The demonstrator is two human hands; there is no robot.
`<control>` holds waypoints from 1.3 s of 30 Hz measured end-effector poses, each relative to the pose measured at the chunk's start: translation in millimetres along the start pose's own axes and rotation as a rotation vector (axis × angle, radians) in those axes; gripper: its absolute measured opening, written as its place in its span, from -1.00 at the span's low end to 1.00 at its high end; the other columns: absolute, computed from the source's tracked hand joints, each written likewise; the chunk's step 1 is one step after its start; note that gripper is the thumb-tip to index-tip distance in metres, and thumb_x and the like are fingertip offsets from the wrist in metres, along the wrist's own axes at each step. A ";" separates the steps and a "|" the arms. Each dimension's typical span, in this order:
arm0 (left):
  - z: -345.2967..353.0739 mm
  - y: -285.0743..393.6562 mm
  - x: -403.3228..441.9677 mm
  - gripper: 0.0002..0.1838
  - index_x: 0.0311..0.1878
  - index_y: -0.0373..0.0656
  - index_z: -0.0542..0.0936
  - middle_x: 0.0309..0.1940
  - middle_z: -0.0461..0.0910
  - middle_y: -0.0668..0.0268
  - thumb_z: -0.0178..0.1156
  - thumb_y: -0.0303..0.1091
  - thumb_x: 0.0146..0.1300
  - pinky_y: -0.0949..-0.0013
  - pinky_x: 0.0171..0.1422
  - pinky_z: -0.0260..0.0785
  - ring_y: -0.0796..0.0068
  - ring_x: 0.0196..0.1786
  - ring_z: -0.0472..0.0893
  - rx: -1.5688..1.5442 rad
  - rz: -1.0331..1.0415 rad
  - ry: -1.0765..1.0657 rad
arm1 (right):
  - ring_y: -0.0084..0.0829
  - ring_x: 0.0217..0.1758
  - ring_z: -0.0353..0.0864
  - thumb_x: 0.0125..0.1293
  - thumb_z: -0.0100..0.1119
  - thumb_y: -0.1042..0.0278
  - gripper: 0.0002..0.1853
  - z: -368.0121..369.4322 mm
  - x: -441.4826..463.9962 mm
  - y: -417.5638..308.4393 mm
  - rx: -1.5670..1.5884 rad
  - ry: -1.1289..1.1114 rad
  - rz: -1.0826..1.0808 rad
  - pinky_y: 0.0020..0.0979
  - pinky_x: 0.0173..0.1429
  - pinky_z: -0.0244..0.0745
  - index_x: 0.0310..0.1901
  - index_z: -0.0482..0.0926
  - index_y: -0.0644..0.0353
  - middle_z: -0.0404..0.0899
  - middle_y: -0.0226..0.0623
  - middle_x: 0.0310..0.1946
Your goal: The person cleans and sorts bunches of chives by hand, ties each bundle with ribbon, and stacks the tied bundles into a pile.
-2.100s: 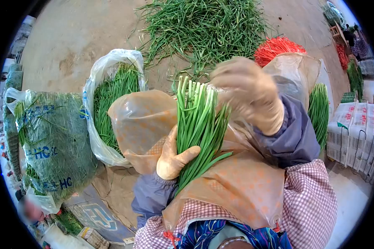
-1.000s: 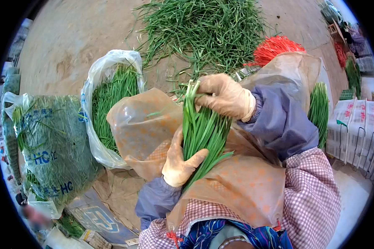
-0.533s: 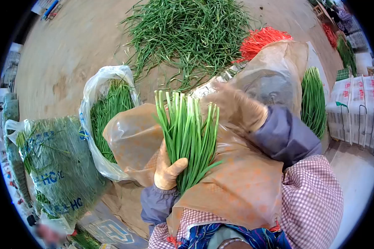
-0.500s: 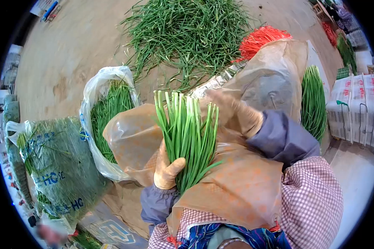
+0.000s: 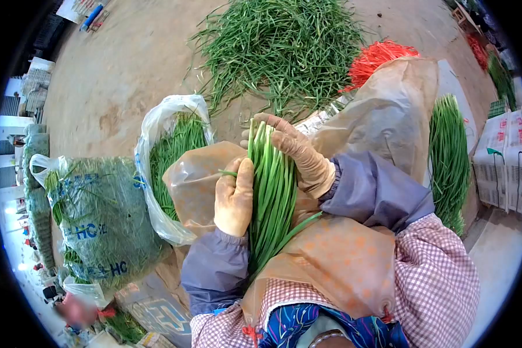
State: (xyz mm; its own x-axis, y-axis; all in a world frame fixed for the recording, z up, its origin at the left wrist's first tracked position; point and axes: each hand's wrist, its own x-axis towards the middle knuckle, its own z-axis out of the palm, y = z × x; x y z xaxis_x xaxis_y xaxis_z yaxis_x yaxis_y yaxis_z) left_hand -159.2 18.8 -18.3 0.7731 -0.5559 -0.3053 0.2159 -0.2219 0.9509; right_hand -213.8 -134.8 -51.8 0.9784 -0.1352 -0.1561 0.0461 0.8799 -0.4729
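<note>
A bunch of chives [image 5: 272, 191], pale ends up and green leaves down, rests over my lap on a translucent orange-brown apron [image 5: 336, 261]. My left hand [image 5: 235, 200], in a pale glove, grips the bunch from its left side, thumb up along it. A few leaf tips poke out by that thumb. Around the top right of the bunch curls my right hand [image 5: 301, 153], also gloved, its fingers across the pale ends. Part of its fingers lies behind the stalks.
Loose chives [image 5: 284, 52] lie heaped on the floor ahead, beside red ties [image 5: 383, 58]. To the left stand an open plastic bag [image 5: 148, 180] of chives and a full, wrapped bag [image 5: 98, 214]. More chives [image 5: 448, 156] lie at right, near white crates [image 5: 501, 156].
My right hand has come in from the right onto the top of the bunch. My left hand has shifted higher, and the spread stalks are now gathered narrower.
</note>
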 end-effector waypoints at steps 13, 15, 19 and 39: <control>9.2 -3.9 -18.6 -0.67 0.08 -0.32 0.59 -0.23 0.69 0.11 -0.04 -0.32 0.48 0.37 0.02 0.42 0.41 -0.15 0.62 0.343 0.089 0.065 | -0.36 -0.14 0.70 0.21 0.38 0.39 -0.31 7.8 7.3 -9.4 -0.163 0.045 0.036 -0.36 -0.04 0.65 0.35 0.29 0.10 0.67 -0.15 -0.20; 2.5 -13.8 -17.0 -0.67 0.10 -0.31 0.60 -0.20 0.70 0.07 -0.01 -0.32 0.45 0.35 0.06 0.42 0.34 -0.12 0.65 0.236 0.053 0.046 | -0.37 -0.25 0.72 0.20 0.39 0.39 -0.33 5.7 10.7 -13.5 -0.154 0.085 -0.009 -0.37 -0.13 0.67 0.33 0.31 0.11 0.69 -0.16 -0.31; -12.4 -7.7 -21.0 -0.67 0.11 -0.32 0.60 -0.09 0.70 0.10 0.01 -0.35 0.44 0.36 0.15 0.39 0.38 -0.04 0.63 0.281 -0.045 0.005 | -0.34 -0.36 0.70 0.25 0.30 0.30 -0.37 -9.0 31.5 -64.6 -0.282 0.098 -0.236 -0.35 -0.22 0.67 0.31 0.27 0.17 0.65 -0.22 -0.40; 35.1 112.9 62.5 0.08 0.54 -0.19 0.01 0.35 0.34 -0.02 0.46 -0.36 0.00 0.10 0.41 0.24 0.13 0.37 0.39 0.682 0.739 -0.179 | -0.59 -0.15 0.55 0.15 0.38 0.55 -0.67 44.4 63.0 -113.6 -0.892 0.092 -0.792 -0.50 0.00 0.53 -0.04 0.63 0.05 0.62 -0.49 -0.19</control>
State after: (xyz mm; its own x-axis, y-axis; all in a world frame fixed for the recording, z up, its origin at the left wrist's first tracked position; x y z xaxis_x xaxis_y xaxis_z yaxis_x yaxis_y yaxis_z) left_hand -107.4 -69.1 68.2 0.4626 -0.8380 0.2894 -0.7078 -0.1525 0.6897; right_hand -148.5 -223.0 30.6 0.7212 -0.5613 0.4060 0.4382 -0.0844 -0.8949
